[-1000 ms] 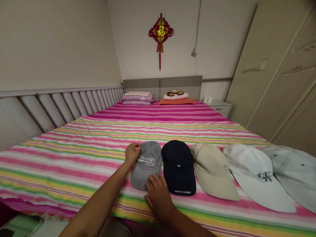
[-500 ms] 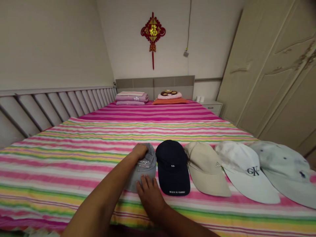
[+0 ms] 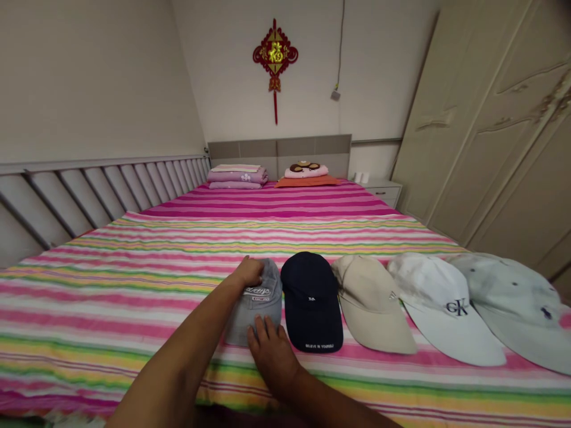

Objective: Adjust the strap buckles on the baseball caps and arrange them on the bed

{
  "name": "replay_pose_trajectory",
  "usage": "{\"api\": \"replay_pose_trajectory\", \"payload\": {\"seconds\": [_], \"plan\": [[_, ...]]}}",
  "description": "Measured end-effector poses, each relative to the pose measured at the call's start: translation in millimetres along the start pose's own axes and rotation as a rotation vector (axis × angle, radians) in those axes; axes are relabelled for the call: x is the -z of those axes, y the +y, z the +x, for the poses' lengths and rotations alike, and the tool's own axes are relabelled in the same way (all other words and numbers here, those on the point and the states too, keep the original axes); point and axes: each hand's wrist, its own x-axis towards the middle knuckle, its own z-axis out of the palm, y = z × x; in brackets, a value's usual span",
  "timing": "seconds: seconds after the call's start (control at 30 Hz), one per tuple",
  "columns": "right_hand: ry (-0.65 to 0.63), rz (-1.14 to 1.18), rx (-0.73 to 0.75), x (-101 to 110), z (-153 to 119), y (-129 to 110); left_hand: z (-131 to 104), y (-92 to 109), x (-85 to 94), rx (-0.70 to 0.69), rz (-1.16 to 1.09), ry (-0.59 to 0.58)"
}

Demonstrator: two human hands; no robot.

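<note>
The grey fabric baseball cap (image 3: 267, 309), leftmost in the row on the striped bed (image 3: 111, 291), is judged light, soft-crowned, best held by its stiffer brim (image 3: 241, 329); right grip (image 3: 275, 355) rests there, fingers spread; left grip (image 3: 250, 272) curls at far crown, pinch indeterminable.

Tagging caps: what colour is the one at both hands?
Grey cap with white lettering; head view.

Left hand (image 3: 250, 272) on grey cap (image 3: 264, 306), grip unclear, right hand (image 3: 273, 355) on brim (image 3: 241, 327)
</note>
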Motion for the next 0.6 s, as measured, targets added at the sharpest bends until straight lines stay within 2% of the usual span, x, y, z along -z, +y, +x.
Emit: {"api": "replay_pose_trajectory", "payload": {"seconds": [0.17,0.27,0.4,0.6], "plan": [[0.028,-0.031,0.016,3.4,-3.7,-1.5,-2.5,-1.9,29.0,0.013,-0.031,0.153],[0.030,-0.060,0.013,6.7,-6.3,-4.2,-7.4,-1.0,39.5,0.011,-0.068,0.218],[0.025,-0.081,0.020,13.7,-12.1,-5.7,-17.2,2.4,40.2,0.009,-0.127,0.273],[-0.004,-0.074,0.014,16.1,-20.8,-3.2,-25.0,9.5,30.3,0.052,-0.198,0.378]]}}
